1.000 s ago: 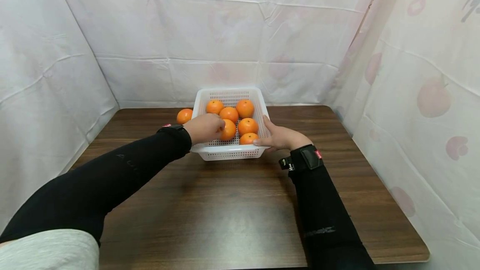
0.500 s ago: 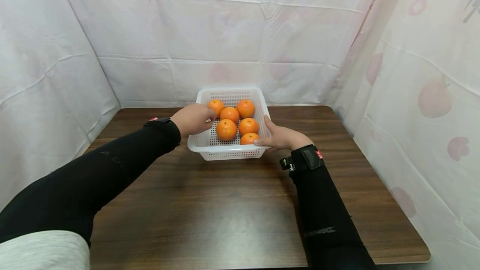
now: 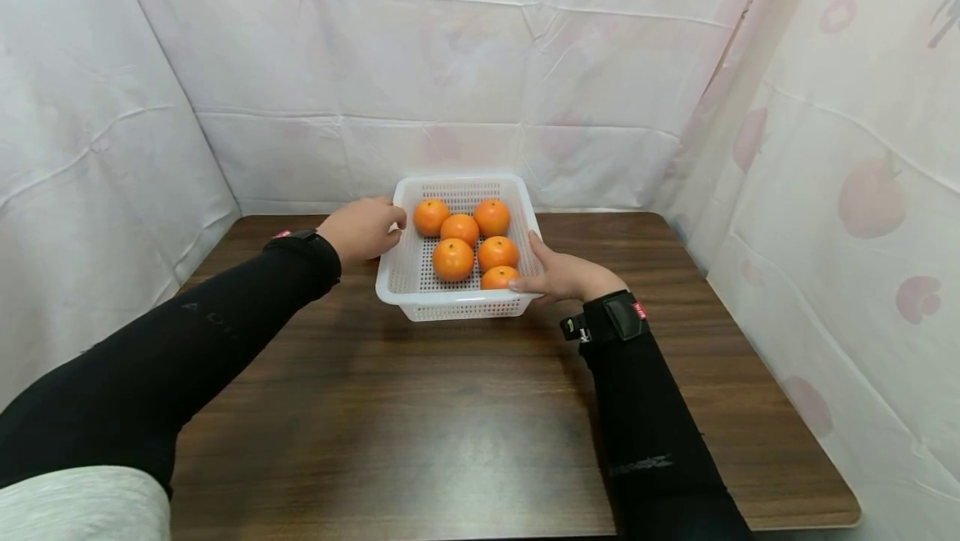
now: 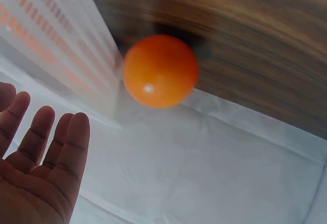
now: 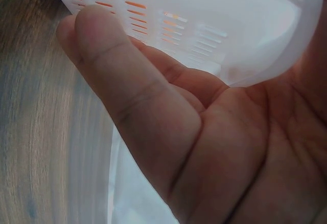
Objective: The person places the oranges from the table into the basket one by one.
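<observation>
A white perforated plastic basket point(image 3: 461, 298) stands at the far part of the table, holding several oranges point(image 3: 452, 260). At its left rim hovers my left hand point(image 3: 362, 228), fingers loosely bent with nothing in them. In the left wrist view that hand point(image 4: 43, 165) is beside the basket wall point(image 4: 76, 45), palm showing. One more orange point(image 4: 161, 71) lies on the table outside the basket; the left hand hides it in the head view. My right hand point(image 3: 566, 274) grips the basket's front right corner, thumb over the rim, fingers point(image 5: 153, 101) along the outer wall underneath.
The brown wooden table point(image 3: 450, 424) stretches from the basket toward the body. White patterned sheets point(image 3: 420, 66) hang close behind the table and along both sides.
My left hand has moved left, from over the oranges in the basket to its left rim. The right hand keeps its grip on the corner.
</observation>
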A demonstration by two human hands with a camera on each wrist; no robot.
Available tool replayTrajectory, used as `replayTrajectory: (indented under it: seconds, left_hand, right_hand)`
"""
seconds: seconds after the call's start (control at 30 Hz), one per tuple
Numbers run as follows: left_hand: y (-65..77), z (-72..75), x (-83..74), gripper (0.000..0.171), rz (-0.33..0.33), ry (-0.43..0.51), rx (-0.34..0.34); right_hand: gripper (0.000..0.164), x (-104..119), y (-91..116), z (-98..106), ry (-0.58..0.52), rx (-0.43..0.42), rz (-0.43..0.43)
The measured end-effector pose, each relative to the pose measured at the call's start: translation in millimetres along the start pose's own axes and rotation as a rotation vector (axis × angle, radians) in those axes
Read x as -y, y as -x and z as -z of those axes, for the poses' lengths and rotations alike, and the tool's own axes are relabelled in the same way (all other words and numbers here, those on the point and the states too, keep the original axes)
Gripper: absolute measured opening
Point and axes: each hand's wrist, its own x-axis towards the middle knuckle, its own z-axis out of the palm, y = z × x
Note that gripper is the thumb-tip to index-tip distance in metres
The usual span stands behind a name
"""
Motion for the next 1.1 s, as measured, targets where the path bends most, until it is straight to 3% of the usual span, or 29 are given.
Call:
replayTrajectory:
  seconds: [0.17, 0.4, 0.63, 0.77, 0.93, 1.1]
  left_hand:
    - [1.9, -2.9, 17.1, 0.027, 0.034, 0.024, -0.017]
    - [4.7, 1.1, 22.1, 0.038, 0.151, 0.058, 0.022]
    - [-2.0, -17.9, 33.6, 0.043, 0.188, -0.004, 0.098]
    - [-6.0, -34.6, 37.8, 0.059, 0.223, -0.003, 0.171]
    - [-9.1, -52.4, 42.7, 0.064, 0.216, 0.031, 0.223]
    - [-14.2, -46.7, 41.7, 0.053, 0.182, 0.062, 0.19]
  right_hand:
    - [0.118, 0, 1, 0, -0.006, 0.005, -0.002]
    - [0.114, 3, 3, 0, 0.01, 0.0, -0.006]
    - [0.117, -1, 0, -1, -0.008, 0.005, 0.005]
    - [0.118, -1, 1, -2, -0.002, -0.003, 0.005]
    - [0.117, -2, 1, -3, 0.005, 0.0, -0.004]
    - [0.116, -1, 1, -3, 0.009, -0.011, 0.002]
